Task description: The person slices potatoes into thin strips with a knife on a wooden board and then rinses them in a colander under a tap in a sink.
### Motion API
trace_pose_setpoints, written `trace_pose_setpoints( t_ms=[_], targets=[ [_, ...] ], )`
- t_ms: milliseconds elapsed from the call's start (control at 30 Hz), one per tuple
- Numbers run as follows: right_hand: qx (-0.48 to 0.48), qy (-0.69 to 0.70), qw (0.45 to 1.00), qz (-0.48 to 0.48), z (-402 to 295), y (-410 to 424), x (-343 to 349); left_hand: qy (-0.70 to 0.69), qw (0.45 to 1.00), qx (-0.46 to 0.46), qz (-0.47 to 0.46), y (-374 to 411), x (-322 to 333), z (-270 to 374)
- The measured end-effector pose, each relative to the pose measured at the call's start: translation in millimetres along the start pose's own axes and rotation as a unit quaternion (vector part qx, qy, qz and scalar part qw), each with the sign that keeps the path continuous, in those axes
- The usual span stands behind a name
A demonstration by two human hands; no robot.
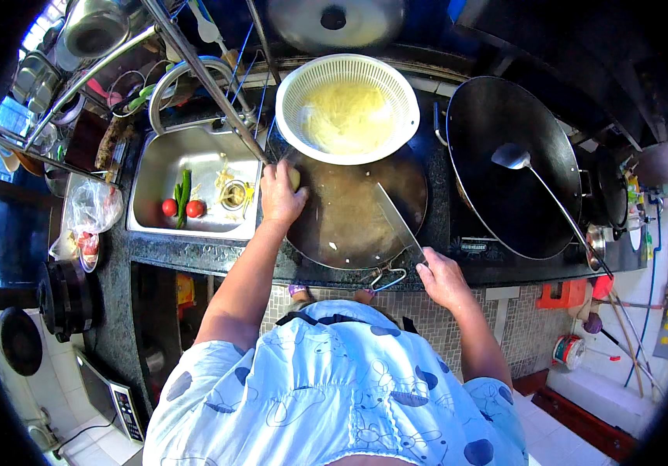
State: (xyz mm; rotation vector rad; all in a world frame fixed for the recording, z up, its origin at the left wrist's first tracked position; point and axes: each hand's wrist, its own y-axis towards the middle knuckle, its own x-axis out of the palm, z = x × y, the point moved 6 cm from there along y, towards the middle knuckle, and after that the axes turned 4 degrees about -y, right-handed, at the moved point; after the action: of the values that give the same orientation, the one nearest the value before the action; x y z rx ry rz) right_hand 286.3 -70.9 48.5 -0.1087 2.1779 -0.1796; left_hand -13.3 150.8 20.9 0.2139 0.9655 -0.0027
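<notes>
My left hand is closed around a rounded yellowish vegetable, mostly hidden by the fingers, at the left edge of a round cutting board. In my right hand is the handle of a kitchen knife with a broad blade. Its blade slants up and left over the board's right side. A few small pale scraps lie on the board. Behind it, overlapping its far edge, stands a white plastic colander holding pale yellow shreds.
Left, a steel sink holds two tomatoes, green peppers and peelings near the drain. A metal rack rises above it. Right, a large wok holds a long-handled spatula. A plastic bag lies far left.
</notes>
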Motion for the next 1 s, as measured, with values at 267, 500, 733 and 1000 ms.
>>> trace_pose_setpoints(
  t_ms=[267, 500, 733, 1000],
  targets=[
    [-0.027, 0.018, 0.998, 0.046, -12, 3, -6, -0.52, 0.837, -0.165, -0.046, -51, 12, 4],
    [-0.042, 0.006, 0.996, 0.074, -30, 3, 3, -0.168, 0.985, -0.043, 0.02, -87, 0, -23],
    [-0.104, -0.071, 0.989, 0.075, -91, 8, 29, -0.141, 0.983, 0.117, 0.019, -108, -32, 12],
    [-0.158, -0.173, 0.972, 0.003, -119, -2, 41, -0.146, 0.983, 0.105, 0.029, -110, -26, 25]
  ],
)
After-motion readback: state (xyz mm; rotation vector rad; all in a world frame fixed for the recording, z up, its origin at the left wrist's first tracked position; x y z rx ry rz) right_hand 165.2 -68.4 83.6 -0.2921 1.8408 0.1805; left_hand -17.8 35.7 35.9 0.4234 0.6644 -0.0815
